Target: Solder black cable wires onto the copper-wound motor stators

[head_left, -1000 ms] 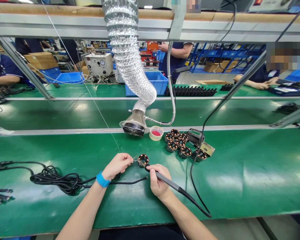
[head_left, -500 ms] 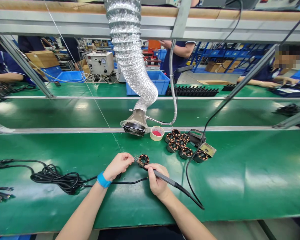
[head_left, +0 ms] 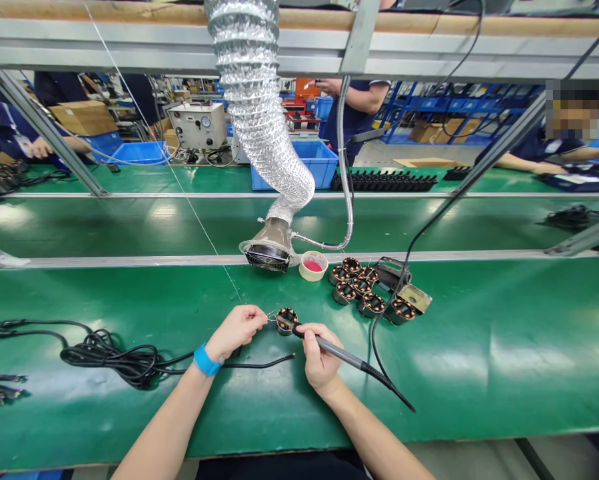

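My left hand (head_left: pixel 236 330), with a blue band at its wrist, is closed in a pinch on thin solder wire (head_left: pixel 195 212) that runs down from above. Bright wire ends show between its fingertips and a small ring-shaped motor stator (head_left: pixel 286 312) with copper windings. That stator rests on the green bench. My right hand (head_left: pixel 322 360) grips a grey soldering iron (head_left: pixel 346 355) like a pen, its tip lying over the stator. Below the stator, a black cable (head_left: pixel 259 365) ends close to my right hand.
Several more stators (head_left: pixel 362 285) sit beside a soldering-iron stand (head_left: pixel 392 273) at right. Behind are a round tub (head_left: pixel 314 267) with red contents and a fume hood (head_left: pixel 270 243) on a foil duct. Coiled cables (head_left: pixel 114 360) lie left. Co-workers sit beyond the metal rails.
My right hand and the soldering iron have moved slightly right and up, bringing the tip across the stator. My left hand stays in nearly the same place.
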`<state>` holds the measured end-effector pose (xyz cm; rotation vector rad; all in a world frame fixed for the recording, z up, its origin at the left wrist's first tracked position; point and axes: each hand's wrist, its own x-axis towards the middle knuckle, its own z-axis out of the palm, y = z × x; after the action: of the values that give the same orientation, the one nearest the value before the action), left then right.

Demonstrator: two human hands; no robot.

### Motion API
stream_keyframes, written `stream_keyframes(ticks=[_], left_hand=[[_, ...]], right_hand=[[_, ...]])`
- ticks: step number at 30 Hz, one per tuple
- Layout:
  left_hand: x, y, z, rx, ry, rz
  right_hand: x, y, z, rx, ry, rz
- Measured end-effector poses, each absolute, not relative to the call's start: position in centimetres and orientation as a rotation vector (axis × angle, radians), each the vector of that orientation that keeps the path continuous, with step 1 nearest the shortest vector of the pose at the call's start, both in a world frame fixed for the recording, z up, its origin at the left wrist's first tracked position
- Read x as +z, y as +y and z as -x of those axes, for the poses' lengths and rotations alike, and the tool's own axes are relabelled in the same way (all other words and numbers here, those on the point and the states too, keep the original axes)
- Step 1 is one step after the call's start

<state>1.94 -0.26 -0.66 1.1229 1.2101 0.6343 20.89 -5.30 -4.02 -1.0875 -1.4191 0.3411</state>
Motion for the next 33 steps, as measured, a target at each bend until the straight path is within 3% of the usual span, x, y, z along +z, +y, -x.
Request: stream_keyframes(ticks=[20,28,33], left_hand=[[-0.4,-0.3,-1.9,0.618,1.218,-1.141],[0.3,-0.2,-1.2,0.638,1.077,-1.085],[0.4,0.0,-0.6,0.629,1.096,-1.084]], right_hand=[[-3.8,-5.4,-21.0,0.338,-1.453,1.096],[-3.5,-3.8,-20.3,0.261,-1.788,1.102],[-4.0,-3.1,-20.3,0.417,-1.894,1.082]])
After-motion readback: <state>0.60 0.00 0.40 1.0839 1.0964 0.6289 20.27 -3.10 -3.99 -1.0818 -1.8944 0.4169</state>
